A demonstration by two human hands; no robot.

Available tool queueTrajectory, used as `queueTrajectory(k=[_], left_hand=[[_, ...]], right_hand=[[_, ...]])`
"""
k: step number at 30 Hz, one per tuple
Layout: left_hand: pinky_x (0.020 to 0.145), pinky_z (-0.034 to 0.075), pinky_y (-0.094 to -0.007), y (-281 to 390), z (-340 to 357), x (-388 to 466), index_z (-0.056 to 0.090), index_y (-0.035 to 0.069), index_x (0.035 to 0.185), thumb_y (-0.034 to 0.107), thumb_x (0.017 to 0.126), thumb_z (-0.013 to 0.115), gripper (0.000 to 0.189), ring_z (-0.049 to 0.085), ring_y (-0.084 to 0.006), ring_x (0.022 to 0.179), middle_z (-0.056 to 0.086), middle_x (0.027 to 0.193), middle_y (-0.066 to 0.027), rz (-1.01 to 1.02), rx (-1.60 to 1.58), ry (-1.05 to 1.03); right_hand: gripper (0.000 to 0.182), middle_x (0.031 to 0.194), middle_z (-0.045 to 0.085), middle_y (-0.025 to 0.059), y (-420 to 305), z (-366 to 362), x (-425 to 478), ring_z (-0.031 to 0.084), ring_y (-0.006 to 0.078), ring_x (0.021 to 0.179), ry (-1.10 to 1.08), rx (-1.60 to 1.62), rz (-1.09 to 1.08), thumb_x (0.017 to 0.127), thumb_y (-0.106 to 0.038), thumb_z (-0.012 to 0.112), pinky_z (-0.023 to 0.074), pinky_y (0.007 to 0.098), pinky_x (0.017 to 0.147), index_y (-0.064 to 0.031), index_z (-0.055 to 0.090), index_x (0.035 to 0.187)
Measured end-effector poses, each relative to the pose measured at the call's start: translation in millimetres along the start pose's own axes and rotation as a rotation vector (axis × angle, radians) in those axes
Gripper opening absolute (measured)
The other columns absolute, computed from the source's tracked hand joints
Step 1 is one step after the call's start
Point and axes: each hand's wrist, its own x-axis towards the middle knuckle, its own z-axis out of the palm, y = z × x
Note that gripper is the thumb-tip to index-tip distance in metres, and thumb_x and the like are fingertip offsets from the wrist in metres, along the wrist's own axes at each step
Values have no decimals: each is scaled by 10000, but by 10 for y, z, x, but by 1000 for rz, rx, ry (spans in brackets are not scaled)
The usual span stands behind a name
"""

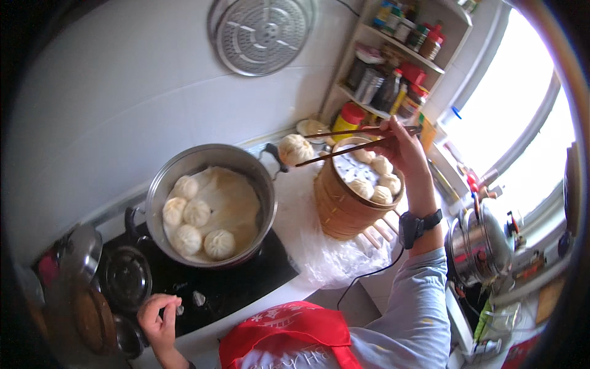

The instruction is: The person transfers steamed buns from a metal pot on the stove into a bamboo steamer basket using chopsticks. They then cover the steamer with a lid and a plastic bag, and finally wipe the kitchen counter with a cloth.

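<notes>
My right hand (397,140) grips a pair of dark wooden chopsticks (348,151). A steamed bun (295,150) sits between their tips, just past the pot's right handle. Below that hand stands a round bamboo steamer (334,203), with several buns (381,195) along one side of its white perforated liner (352,168). The large metal pot (271,207) on the stove holds several buns on a damp-looking cloth or liner (233,189). My left hand (159,318), its fingers curled, hovers by a stove knob (180,310); whether it touches the knob is unclear.
Crumpled clear plastic (322,260) lies beside the steamer on the counter. A black cooktop (203,295) supports the pot; lids (83,249) lean at its left. Jars and bottles (392,87) fill a corner shelf. Another steel pot (479,242) stands at far right near the window.
</notes>
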Motion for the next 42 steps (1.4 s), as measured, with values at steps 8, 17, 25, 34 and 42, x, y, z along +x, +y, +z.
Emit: queueTrajectory(k=[8,17,25,34,42], left_hand=[[644,478,-273,130,262,169,606,-17,813,-9,792,599,24,610,-196,668,645,740,-112,-6,-38,-96],[649,463,-287,414,444,218,595,-27,794,-11,815,556,47,582,-186,675,627,743,-109,54,92,-154],[660,465,-326,955,523,412,605,28,758,76,774,618,52,589,-222,656,643,713,-83,247,256,-186],[653,476,-345,1315,960,596,656,63,739,156,722,680,97,619,-253,675,654,722,-67,274,292,-318],[664,493,-365,1628,1189,842,663,71,753,129,694,691,88,627,-259,687,657,749,-65,449,332,-445]], right_hand=[[278,1008,612,206,-521,-818,-419,678,300,810,138,-359,-45,941,-284,516,600,310,670,-8,527,908],[248,943,644,151,-435,-1327,62,671,249,832,51,-423,172,948,-236,505,590,360,723,6,559,943],[242,1005,657,166,-445,-1366,630,680,252,806,-169,-444,253,944,-216,517,586,348,721,4,574,1027],[218,972,674,121,-498,-1317,1019,689,199,692,-304,-601,319,921,-172,552,549,236,537,-14,617,1057],[229,957,678,129,-698,-1310,719,692,222,722,-245,-617,147,922,-211,556,569,259,579,-22,599,1044]])
